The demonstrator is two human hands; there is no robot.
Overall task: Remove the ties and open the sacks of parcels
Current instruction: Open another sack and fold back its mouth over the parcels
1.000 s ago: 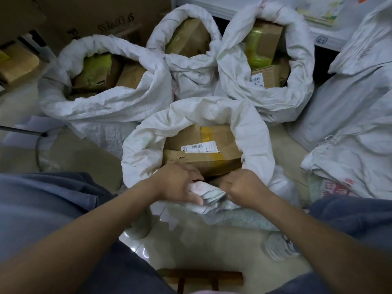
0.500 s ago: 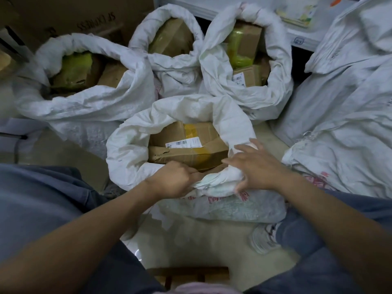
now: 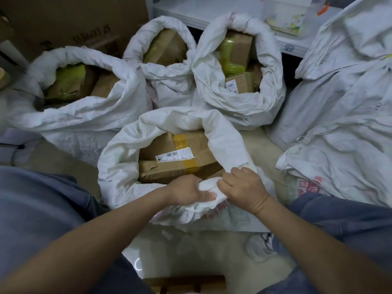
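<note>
The nearest white woven sack (image 3: 118, 164) stands open in front of me, its rim rolled down around a taped cardboard parcel (image 3: 180, 158) with a barcode label. My left hand (image 3: 188, 190) grips the near part of the rolled rim. My right hand (image 3: 244, 187) is closed on the same rim just to the right, both hands almost touching. Three more open sacks stand behind: one at the left (image 3: 89, 115), one in the middle (image 3: 169, 66), one at the right (image 3: 269, 81), all holding brown boxes. No tie shows in view.
Closed white sacks (image 3: 343, 124) are piled at the right. A large cardboard box (image 3: 74, 22) stands at the back left, a white shelf (image 3: 212, 9) at the back. My knees in blue trousers flank the sack; a shoe (image 3: 261, 247) rests on the pale floor.
My right hand has gone from lying flat with spread fingers on the rim to gripping it next to my left hand. The view has shifted slightly.
</note>
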